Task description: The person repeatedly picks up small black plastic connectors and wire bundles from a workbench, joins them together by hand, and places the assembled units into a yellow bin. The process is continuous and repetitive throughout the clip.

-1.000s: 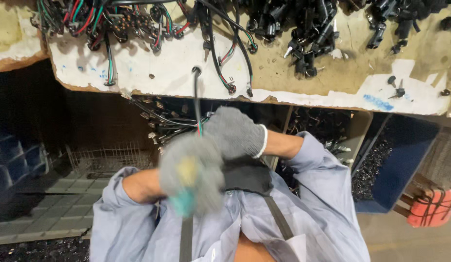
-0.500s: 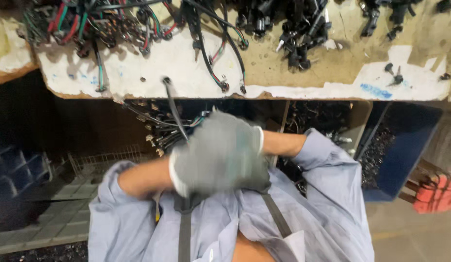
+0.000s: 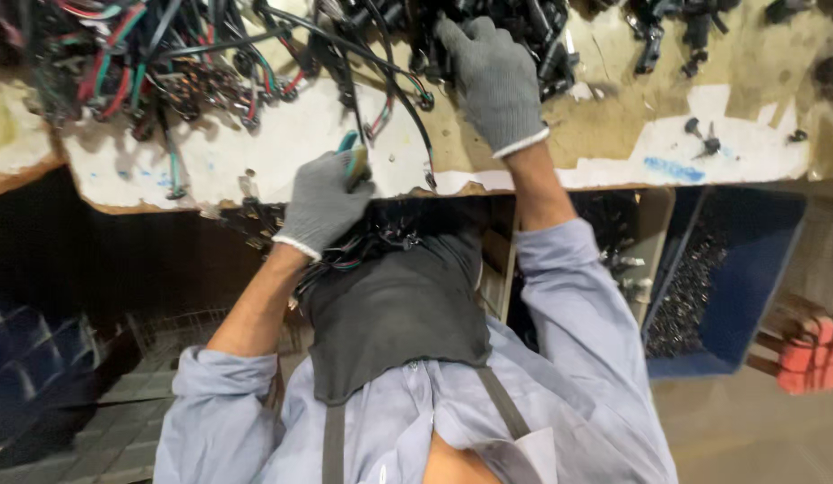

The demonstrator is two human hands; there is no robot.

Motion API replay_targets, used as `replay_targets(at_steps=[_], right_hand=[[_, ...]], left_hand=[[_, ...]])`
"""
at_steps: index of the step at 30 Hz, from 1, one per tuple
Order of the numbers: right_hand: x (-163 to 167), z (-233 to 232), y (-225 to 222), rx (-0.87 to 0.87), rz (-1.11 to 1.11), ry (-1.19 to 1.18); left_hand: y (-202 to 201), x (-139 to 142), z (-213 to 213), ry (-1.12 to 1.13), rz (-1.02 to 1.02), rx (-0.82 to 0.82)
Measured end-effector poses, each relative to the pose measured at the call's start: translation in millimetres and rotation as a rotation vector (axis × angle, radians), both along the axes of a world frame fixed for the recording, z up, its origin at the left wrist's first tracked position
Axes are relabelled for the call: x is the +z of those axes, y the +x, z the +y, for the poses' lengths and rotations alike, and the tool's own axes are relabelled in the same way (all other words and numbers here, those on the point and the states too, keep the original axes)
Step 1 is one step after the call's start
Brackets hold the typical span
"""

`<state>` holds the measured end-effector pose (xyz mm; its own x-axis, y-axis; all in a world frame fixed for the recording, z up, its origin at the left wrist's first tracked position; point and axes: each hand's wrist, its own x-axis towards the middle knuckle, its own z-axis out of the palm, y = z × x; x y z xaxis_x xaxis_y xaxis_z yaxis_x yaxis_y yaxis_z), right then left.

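At the near edge of the worn, white-painted wooden workbench [image 3: 613, 157], the person's two hands work among cut wiring. Left hand [image 3: 325, 202], in a grey knitted glove with a white cuff, is closed into a fist around a teal-handled hand tool [image 3: 352, 161]; only the handle tip shows above the curled fingers [image 3: 331, 184], and the tool's working end is hidden, so its kind cannot be told. This hand sits at the bench's front edge, just beside a black cable [image 3: 416, 116] that droops off the heap towards the edge. Right hand [image 3: 492, 76], gloved alike, reaches farther onto the bench; its fingers [image 3: 461, 36] are bent and pressed down into the tangled heap of black, red and green wires with connectors [image 3: 210, 63], though whether they pinch a single wire cannot be told. Below the bench edge, more loose dark wires [image 3: 362, 242] hang behind a dark grey cloth apron [image 3: 398, 314] worn over a pale blue long-sleeved shirt [image 3: 578, 341]. To the right stands a deep blue plastic bin [image 3: 757, 269] holding small dark parts, with an orange ribbed object [image 3: 811, 354] beside it.
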<state>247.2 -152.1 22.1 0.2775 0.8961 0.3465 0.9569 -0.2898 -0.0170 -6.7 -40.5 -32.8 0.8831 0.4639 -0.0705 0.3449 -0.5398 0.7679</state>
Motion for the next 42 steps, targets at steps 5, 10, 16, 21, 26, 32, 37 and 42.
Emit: replay_targets(at_steps=[5,10,16,21,26,32,37,42], right_hand=[[14.4,15.5,27.6,0.073,0.067,-0.294],[26.5,-0.5,27.6,0.267,0.640,0.335],[8.4,-24.5,-26.4,0.364,1.738,0.813],[-3.2,-44.8,-96.4,0.186,1.128,0.363],[6.3,-45.5,-106.6,0.350,0.856,0.190],[16.9,-30.8,-109.1,0.557,0.866,0.169],[8.7,-31.2,-115.6,0.433,0.781,0.017],[15.7,-28.4,-130.5,0.592,0.707,-0.205]], left_hand=[[-21.2,7.9,28.0,0.213,-0.028,-0.066],[-26.9,14.3,28.2,0.284,-0.046,-0.222],[-18.9,30.7,18.8,0.359,0.173,-0.228],[-15.5,49.9,22.0,0.253,0.132,-0.151],[-30.7,90.6,13.2,-0.828,-0.049,0.260],[-22.7,119.7,-7.8,-0.674,-0.308,0.099],[-31.1,143.2,2.6,-0.212,-0.403,-0.013],[-65.8,130.5,-4.4,-0.423,-0.652,-0.030]])
